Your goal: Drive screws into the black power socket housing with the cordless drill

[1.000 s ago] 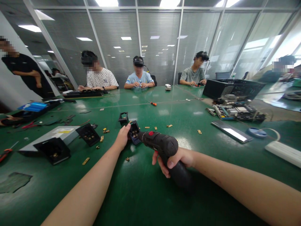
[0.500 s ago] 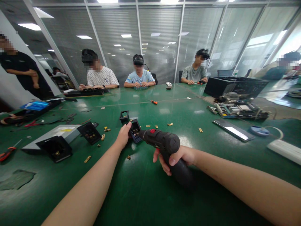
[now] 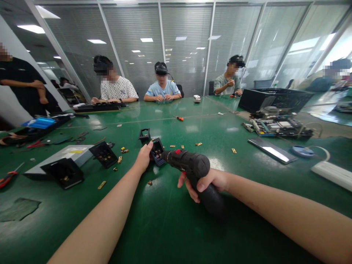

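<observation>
My right hand (image 3: 209, 182) is wrapped round the grip of a black cordless screwdriver (image 3: 189, 164) with a red switch. Its nose points left into a small black socket housing (image 3: 157, 150) with brass contacts. My left hand (image 3: 144, 157) grips that housing from the left side and holds it on the green table (image 3: 170, 227). A second small black housing (image 3: 144, 135) stands just behind it.
Two larger black housings (image 3: 104, 154) (image 3: 63, 173) and a grey box (image 3: 70, 153) lie left, with brass pieces (image 3: 101, 184) scattered about. A circuit board (image 3: 277, 127), black case (image 3: 275, 99) and power strip (image 3: 331, 174) sit right. Several people sit at the far side; another stands at the left edge.
The view has shifted slightly, and both hands, the screwdriver and the housing sit a little higher in frame. The holds are unchanged.
</observation>
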`<state>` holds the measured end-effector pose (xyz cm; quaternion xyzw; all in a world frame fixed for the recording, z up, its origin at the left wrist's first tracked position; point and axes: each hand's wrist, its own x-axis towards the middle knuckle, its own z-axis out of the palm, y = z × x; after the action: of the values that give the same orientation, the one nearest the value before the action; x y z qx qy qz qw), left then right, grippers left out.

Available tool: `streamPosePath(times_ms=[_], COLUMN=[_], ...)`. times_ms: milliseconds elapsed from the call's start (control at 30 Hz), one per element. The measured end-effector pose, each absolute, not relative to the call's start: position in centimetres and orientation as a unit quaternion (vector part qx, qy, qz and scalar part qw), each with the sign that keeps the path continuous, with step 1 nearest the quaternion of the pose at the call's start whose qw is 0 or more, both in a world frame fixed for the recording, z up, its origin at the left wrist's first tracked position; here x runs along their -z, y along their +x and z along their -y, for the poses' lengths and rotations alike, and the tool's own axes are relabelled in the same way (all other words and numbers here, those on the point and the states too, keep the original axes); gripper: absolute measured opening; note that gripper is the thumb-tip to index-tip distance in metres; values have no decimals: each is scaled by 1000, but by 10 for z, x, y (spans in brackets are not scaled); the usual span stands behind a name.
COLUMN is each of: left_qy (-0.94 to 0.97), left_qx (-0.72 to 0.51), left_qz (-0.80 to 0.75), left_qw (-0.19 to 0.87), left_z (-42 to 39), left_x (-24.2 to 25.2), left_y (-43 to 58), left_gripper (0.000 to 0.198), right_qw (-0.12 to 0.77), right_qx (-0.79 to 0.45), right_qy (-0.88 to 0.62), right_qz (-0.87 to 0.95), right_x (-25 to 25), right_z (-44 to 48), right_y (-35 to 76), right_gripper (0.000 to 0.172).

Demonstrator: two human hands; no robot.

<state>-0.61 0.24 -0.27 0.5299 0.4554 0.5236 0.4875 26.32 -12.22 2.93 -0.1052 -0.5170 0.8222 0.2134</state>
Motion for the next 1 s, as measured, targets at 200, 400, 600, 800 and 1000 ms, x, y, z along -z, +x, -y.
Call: streamPosePath(times_ms=[200, 400, 600, 800, 1000], left_qy=[533, 529, 526, 526, 524], left_qx=[-523, -521, -518, -519, -524], left_qz=[-455, -460, -463, -460, -462], left_qw=[485, 487, 490, 493, 487], left_z=[-1, 2, 1, 1, -2], left_x=[1, -3, -3, -2, 0], left_y=[-6, -3, -4, -4, -5], left_gripper=[60, 59, 61, 60, 61], right_qw=[210, 209, 212, 211, 214], right_qx=[-824, -824, -827, -828, -828], right_qy=[-103, -101, -102, -97, -98], right_qz=[516, 517, 511, 510, 509], right_x=[-27, -27, -27, -27, -25], right_z=[120, 121, 121, 121, 121], right_y=[265, 265, 265, 265, 266], right_gripper=[53, 54, 55, 54, 55])
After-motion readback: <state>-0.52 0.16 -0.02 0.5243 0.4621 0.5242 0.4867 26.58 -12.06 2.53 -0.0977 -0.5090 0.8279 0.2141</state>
